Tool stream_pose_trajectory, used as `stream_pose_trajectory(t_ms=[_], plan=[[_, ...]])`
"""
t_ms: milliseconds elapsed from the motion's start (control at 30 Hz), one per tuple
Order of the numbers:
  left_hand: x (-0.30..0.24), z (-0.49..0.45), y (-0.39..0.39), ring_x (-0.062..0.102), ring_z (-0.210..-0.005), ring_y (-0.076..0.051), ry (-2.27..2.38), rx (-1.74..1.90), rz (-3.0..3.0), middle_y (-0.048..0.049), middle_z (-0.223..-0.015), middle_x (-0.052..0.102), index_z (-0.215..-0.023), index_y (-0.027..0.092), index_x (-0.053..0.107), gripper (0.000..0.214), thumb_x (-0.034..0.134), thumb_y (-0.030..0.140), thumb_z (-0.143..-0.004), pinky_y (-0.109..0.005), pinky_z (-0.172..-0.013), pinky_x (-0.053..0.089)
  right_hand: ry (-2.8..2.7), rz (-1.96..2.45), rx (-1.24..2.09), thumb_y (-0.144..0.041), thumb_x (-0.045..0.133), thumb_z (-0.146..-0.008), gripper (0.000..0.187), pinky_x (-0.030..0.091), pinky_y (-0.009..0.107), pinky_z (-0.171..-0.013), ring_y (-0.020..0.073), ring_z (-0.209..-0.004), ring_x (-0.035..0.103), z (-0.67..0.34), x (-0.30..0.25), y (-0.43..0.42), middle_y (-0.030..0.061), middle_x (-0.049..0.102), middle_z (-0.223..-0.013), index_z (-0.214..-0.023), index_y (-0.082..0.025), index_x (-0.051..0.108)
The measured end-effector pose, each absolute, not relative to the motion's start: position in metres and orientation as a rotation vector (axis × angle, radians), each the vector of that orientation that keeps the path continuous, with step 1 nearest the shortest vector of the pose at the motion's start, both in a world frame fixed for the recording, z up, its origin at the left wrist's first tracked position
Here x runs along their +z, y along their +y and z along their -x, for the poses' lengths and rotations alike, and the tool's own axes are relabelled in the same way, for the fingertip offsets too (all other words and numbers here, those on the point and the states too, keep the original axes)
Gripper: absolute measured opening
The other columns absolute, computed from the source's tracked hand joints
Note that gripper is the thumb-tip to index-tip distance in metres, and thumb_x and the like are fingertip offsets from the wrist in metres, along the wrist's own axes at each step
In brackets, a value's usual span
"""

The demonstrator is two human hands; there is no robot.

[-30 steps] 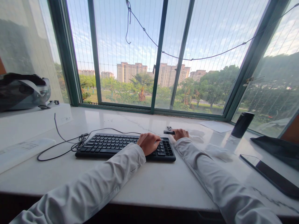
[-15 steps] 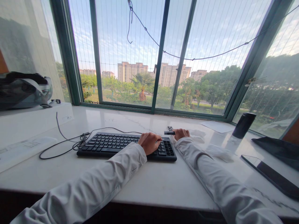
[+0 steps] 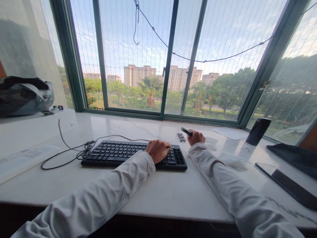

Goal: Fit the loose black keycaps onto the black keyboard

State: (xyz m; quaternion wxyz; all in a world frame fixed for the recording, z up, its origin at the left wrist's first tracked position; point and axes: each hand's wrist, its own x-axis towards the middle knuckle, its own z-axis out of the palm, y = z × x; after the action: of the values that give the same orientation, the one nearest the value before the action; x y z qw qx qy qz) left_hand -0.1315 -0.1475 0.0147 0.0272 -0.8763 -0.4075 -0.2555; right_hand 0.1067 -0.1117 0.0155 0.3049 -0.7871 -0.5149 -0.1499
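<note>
A black keyboard (image 3: 111, 153) lies on the white tabletop. My left hand (image 3: 158, 151) rests over its right part, fingers curled in and thumb drawn against them. Whether a small thing sits between those fingertips I cannot make out. Beyond the keyboard's right end, my right hand (image 3: 197, 137) is closed around a short dark bar-shaped tool (image 3: 187, 131), whose far end points left and slightly up. Several loose dark keycaps (image 3: 181, 137) lie grouped on the table just left of that hand. The number pad (image 3: 176, 156) partly shows beside my left hand.
A coiled cable (image 3: 85, 152) lies left of the keyboard. Crumpled clear plastic (image 3: 232, 160), a paper sheet (image 3: 229, 133), a black cylinder (image 3: 259, 131), a phone-like dark slab (image 3: 287, 185) and black cloth (image 3: 292, 158) lie right. A white box (image 3: 37, 127) carries a headset (image 3: 27, 96).
My right hand has moved slightly right and up from the loose keycaps, uncovering more of them. The tool has tilted so its tip points upward. My left hand has stayed almost still.
</note>
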Motion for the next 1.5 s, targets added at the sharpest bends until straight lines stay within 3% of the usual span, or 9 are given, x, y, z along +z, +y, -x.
stream_pose_trajectory(t_ms=[100, 167, 267, 367, 533, 733, 1167, 1500], plan=[[0.016, 0.132, -0.148, 0.064, -0.093, -0.020, -1.317, -0.754, 2.679, -0.0021, -0.097, 0.072, -0.101, 0.033, 0.071, 0.026, 0.049, 0.036, -0.087, -0.031, -0.082, 0.044, -1.224, 1.871, -0.221, -0.050, 0.047, -0.084, 0.036, 0.041, 0.031, -0.073, 0.0239, -0.085, 0.061, -0.109, 0.024, -0.114, 0.0066, 0.070, -0.081, -0.094, -0.027, 0.073], [0.017, 0.132, -0.148, 0.064, -0.093, -0.021, -1.367, -0.725, 2.668, -0.0026, -0.097, 0.071, -0.101, 0.032, 0.071, 0.027, 0.048, 0.038, -0.088, -0.031, -0.082, 0.044, -1.102, 1.678, -0.020, -0.056, 0.047, -0.083, 0.041, 0.041, 0.028, -0.064, 0.0198, -0.069, 0.058, -0.106, 0.028, -0.112, 0.0041, 0.062, -0.062, -0.080, -0.022, 0.071], [0.019, 0.131, -0.147, 0.063, -0.096, -0.020, -1.409, -0.715, 2.661, -0.0027, -0.101, 0.070, -0.105, 0.031, 0.069, 0.029, 0.047, 0.040, -0.088, -0.030, -0.084, 0.044, -0.846, 1.330, 0.406, -0.062, 0.045, -0.081, 0.046, 0.032, 0.025, -0.044, 0.0118, -0.040, 0.036, -0.093, 0.031, -0.107, -0.0053, 0.035, -0.039, -0.064, -0.021, 0.057], [0.018, 0.128, -0.145, 0.062, -0.100, -0.020, -1.361, -0.727, 2.673, -0.0025, -0.106, 0.069, -0.109, 0.030, 0.067, 0.031, 0.047, 0.041, -0.088, -0.030, -0.085, 0.044, -0.709, 1.033, 0.849, -0.060, 0.045, -0.083, 0.047, 0.022, 0.022, -0.037, 0.0079, -0.034, 0.018, -0.075, 0.034, -0.105, -0.0098, 0.020, -0.036, -0.055, -0.023, 0.037], [0.013, 0.124, -0.141, 0.063, -0.095, -0.019, -1.253, -0.708, 2.701, -0.0021, -0.106, 0.068, -0.102, 0.028, 0.070, 0.031, 0.046, 0.040, -0.088, -0.029, -0.081, 0.046, -0.725, 0.825, 1.248, -0.052, 0.047, -0.087, 0.049, 0.030, 0.020, -0.040, 0.0070, -0.035, 0.024, -0.054, 0.031, -0.112, -0.0091, 0.023, -0.037, -0.053, -0.021, 0.028], [0.007, 0.126, -0.135, 0.062, -0.096, -0.018, -1.308, -0.752, 2.768, 0.0006, -0.107, 0.068, -0.098, 0.031, 0.072, 0.028, 0.048, 0.042, -0.086, -0.028, -0.083, 0.046, -0.759, 0.782, 1.355, -0.050, 0.053, -0.085, 0.051, 0.034, 0.019, -0.043, 0.0063, -0.037, 0.032, -0.044, 0.024, -0.115, -0.0086, 0.027, -0.038, -0.052, -0.020, 0.029], [0.004, 0.127, -0.114, 0.063, -0.096, -0.019, -1.566, -0.828, 2.929, 0.0013, -0.095, 0.072, -0.094, 0.036, 0.074, 0.025, 0.058, 0.046, -0.078, -0.026, -0.082, 0.046, -0.772, 0.786, 1.391, -0.049, 0.062, -0.079, 0.052, 0.023, 0.019, -0.036, 0.0055, -0.036, 0.024, -0.031, 0.019, -0.115, -0.0093, 0.025, -0.036, -0.050, -0.020, 0.030], [0.004, 0.125, -0.115, 0.063, -0.093, -0.020, -1.602, -0.830, 2.944, 0.0018, -0.093, 0.072, -0.093, 0.036, 0.074, 0.025, 0.058, 0.046, -0.077, -0.026, -0.079, 0.046, -0.718, 0.872, 1.379, -0.045, 0.055, -0.085, 0.050, 0.020, 0.020, -0.033, 0.0057, -0.031, 0.020, -0.024, 0.017, -0.115, -0.0095, 0.021, -0.032, -0.050, -0.021, 0.030]])
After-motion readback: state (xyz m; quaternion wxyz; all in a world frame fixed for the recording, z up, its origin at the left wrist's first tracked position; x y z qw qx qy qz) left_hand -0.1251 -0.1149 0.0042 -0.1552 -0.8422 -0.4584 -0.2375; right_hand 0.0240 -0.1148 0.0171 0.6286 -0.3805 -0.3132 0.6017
